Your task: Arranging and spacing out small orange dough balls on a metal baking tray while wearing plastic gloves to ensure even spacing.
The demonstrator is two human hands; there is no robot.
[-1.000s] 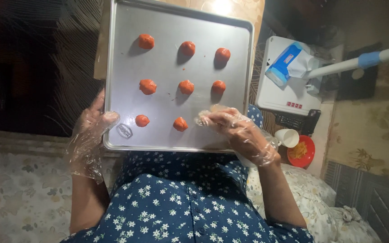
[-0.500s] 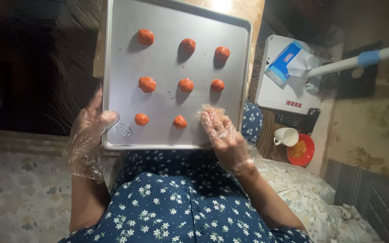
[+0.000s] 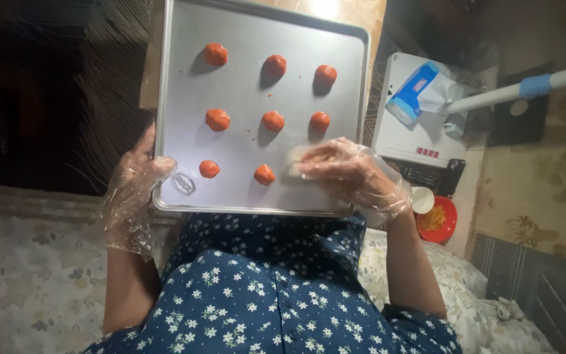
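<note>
**Eight orange dough balls on my baking tray**

Eight small orange balls sit on the grey metal baking tray (image 3: 244,85) in front of me, in three rows. The far row has three (image 3: 215,54), the middle row has three (image 3: 217,120), and the near row has only two: one at the left (image 3: 209,169) and one beside it toward the middle (image 3: 264,174). They lie well apart from each other.

My left hand (image 3: 132,190), in a loose clear plastic glove, grips the tray's near left corner, thumb hooked over the rim just beside a small embossed oval mark (image 3: 183,183). My right hand (image 3: 348,174), gloved the same way, lies over the near right part of the tray, fingers (image 3: 309,157) stretched flat toward the left and pressing down where the third ball of the near row would go. Something pale shows at my fingertips, but through the glove I cannot tell what it is, or whether I am holding anything.

My blue dress (image 3: 263,288) with small white flowers fills the lower view, and the tray's near edge sits just above it. To the right stands a white appliance (image 3: 407,131) with a blue-and-white packet (image 3: 417,92) on top. Nearer me, a white cup (image 3: 422,198) touches a red bowl (image 3: 441,219) holding something yellow-orange.
</note>
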